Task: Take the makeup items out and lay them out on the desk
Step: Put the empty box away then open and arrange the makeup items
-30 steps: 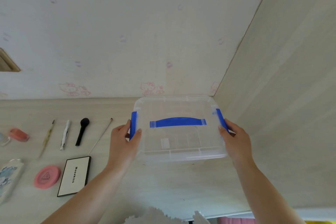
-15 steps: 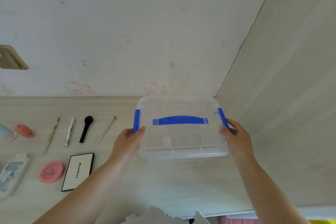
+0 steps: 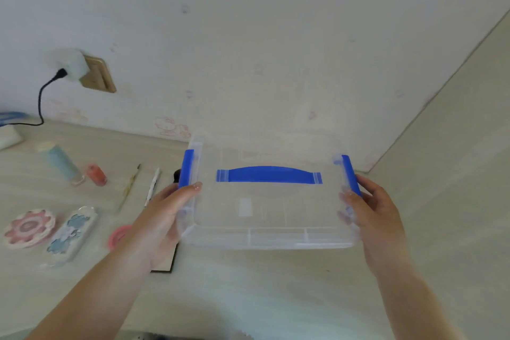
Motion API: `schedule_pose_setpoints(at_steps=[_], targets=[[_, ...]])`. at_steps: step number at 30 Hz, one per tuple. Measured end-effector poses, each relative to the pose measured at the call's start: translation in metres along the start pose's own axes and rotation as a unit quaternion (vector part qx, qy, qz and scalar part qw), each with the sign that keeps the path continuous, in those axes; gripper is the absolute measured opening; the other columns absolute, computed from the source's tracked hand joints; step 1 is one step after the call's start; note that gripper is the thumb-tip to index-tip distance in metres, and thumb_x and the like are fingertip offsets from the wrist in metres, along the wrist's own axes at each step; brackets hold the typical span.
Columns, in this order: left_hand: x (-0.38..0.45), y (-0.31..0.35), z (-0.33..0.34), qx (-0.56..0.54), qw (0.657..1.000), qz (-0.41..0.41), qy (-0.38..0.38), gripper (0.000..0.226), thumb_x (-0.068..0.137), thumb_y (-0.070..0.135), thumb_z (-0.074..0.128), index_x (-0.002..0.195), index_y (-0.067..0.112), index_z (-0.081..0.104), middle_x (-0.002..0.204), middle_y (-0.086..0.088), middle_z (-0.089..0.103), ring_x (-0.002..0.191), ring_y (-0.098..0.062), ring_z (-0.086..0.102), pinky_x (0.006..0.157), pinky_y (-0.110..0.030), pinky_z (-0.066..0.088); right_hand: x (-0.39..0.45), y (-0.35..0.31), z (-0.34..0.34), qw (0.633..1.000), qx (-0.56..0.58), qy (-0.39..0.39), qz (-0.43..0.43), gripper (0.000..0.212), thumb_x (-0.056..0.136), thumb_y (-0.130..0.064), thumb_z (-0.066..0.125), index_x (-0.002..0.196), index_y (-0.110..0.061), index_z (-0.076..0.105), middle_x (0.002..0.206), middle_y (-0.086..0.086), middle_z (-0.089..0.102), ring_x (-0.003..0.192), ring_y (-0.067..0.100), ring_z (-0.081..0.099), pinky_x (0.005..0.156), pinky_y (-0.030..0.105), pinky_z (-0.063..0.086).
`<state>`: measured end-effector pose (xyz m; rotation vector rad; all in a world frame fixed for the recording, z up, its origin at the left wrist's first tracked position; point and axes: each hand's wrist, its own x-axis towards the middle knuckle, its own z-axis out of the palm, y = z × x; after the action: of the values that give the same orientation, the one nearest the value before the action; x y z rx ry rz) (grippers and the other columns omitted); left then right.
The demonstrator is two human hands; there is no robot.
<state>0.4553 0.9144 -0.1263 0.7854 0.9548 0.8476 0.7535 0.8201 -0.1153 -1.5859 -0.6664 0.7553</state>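
Note:
A clear plastic box (image 3: 270,210) with a blue handle and blue side latches is lifted above the desk, lid on. My left hand (image 3: 168,212) grips its left side and my right hand (image 3: 372,207) grips its right side. Laid out on the desk to the left are a pale blue bottle (image 3: 62,164), a small orange jar (image 3: 96,174), a thin stick tool (image 3: 129,186), a white pen-like item (image 3: 152,186), a flower-shaped compact (image 3: 29,228), a floral case (image 3: 70,234) and a pink round compact (image 3: 117,236). A dark-edged palette (image 3: 165,259) is mostly hidden under my left arm.
A wall runs behind the desk (image 3: 248,284) and a side panel (image 3: 455,174) closes it on the right. A white charger (image 3: 69,63) sits in a gold wall socket with its black cable running down to the desk's far left.
The box has risen off the desk and come toward me. The view has swung left, bringing the socket, bottle and flower compact into sight.

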Motion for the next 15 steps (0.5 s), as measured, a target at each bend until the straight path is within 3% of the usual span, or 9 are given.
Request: schedule_pose_setpoints(at_steps=[4, 8, 9, 11, 12, 15], targets=[[-0.030, 0.025, -0.052, -0.022, 0.999, 0.026, 0.024, 0.037, 0.072, 0.026, 0.063, 0.104, 0.009, 0.071, 0.103, -0.009, 0.073, 0.094, -0.022, 0.070, 0.065, -0.031, 0.057, -0.018, -0.016, 0.050, 0.999, -0.014, -0.048, -0.013, 0.025, 0.084, -0.020, 0.066, 0.103, -0.037, 0.063, 0.083, -0.005, 0.071, 0.060, 0.006, 0.062, 0.078, 0.043, 0.054], [-0.061, 0.037, -0.107, -0.052, 0.992, 0.083, 0.078, 0.018, 0.076, 0.019, 0.060, 0.072, 0.017, 0.077, 0.077, 0.008, 0.073, 0.073, -0.007, 0.071, 0.067, -0.028, 0.053, -0.045, -0.026, 0.106, 0.994, -0.029, -0.107, -0.016, 0.026, 0.084, -0.018, 0.065, 0.096, -0.041, 0.062, 0.077, -0.007, 0.071, 0.056, 0.006, 0.059, 0.066, 0.037, 0.050], [-0.069, 0.041, -0.121, -0.049, 0.989, 0.094, 0.103, 0.022, 0.079, 0.017, 0.059, 0.064, 0.020, 0.075, 0.070, 0.011, 0.070, 0.068, -0.003, 0.069, 0.071, -0.030, 0.050, -0.053, -0.028, 0.119, 0.992, -0.030, -0.119, -0.014, 0.027, 0.084, -0.017, 0.064, 0.096, -0.040, 0.062, 0.075, -0.007, 0.070, 0.056, 0.007, 0.058, 0.064, 0.035, 0.048], [-0.085, 0.049, -0.159, -0.041, 0.990, 0.079, 0.110, 0.013, 0.078, 0.021, 0.063, 0.079, 0.020, 0.076, 0.087, 0.001, 0.072, 0.082, -0.011, 0.070, 0.073, -0.035, 0.052, -0.071, -0.033, 0.153, 0.989, -0.029, -0.146, -0.011, 0.027, 0.085, -0.014, 0.063, 0.101, -0.036, 0.061, 0.072, -0.007, 0.070, 0.054, 0.006, 0.057, 0.061, 0.033, 0.046], [-0.094, 0.054, -0.180, -0.034, 0.991, 0.066, 0.110, 0.019, 0.072, 0.024, 0.067, 0.089, 0.019, 0.076, 0.098, -0.002, 0.072, 0.090, -0.015, 0.070, 0.071, -0.036, 0.056, -0.079, -0.034, 0.172, 0.987, -0.032, -0.160, -0.011, 0.027, 0.086, -0.013, 0.063, 0.103, -0.033, 0.060, 0.072, -0.007, 0.070, 0.054, 0.006, 0.058, 0.061, 0.032, 0.046], [-0.113, 0.064, -0.228, -0.029, 0.983, 0.049, 0.174, 0.029, 0.059, 0.019, 0.073, 0.087, 0.021, 0.076, 0.100, 0.006, 0.074, 0.094, -0.009, 0.069, 0.068, -0.040, 0.054, -0.102, -0.039, 0.219, 0.979, -0.039, -0.198, -0.006, 0.027, 0.087, -0.011, 0.062, 0.106, -0.030, 0.059, 0.076, -0.007, 0.071, 0.058, 0.004, 0.061, 0.064, 0.032, 0.048]])
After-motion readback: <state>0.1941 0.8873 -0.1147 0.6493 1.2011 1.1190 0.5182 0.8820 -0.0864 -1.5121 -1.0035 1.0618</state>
